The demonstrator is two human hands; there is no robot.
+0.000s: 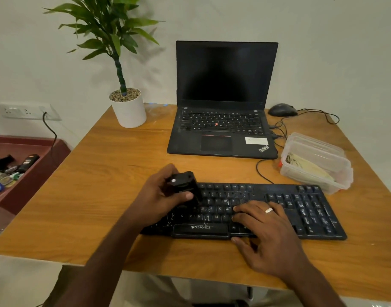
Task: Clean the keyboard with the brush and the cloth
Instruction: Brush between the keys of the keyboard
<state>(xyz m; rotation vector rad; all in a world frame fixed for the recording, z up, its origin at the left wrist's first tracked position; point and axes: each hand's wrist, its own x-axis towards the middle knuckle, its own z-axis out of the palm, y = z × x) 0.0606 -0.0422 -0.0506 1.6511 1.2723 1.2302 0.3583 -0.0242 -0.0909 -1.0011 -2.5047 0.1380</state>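
Observation:
A black Zebronics keyboard [300, 209] lies across the front of the wooden table. My left hand [159, 196] grips a black brush [183, 187] over the keyboard's left end, its lower end touching the keys. My right hand [263, 227] rests flat on the middle keys with fingers spread and the thumb at the front edge. A folded cloth [307, 166] lies inside a clear plastic box [342, 173] beyond the keyboard's right end.
An open black laptop [223, 120] stands behind the keyboard, with a mouse [282, 110] and cables to its right. A potted plant [129, 107] sits at the back left of the table [90, 196]. A maroon tray [17, 167] of small items sits to the left.

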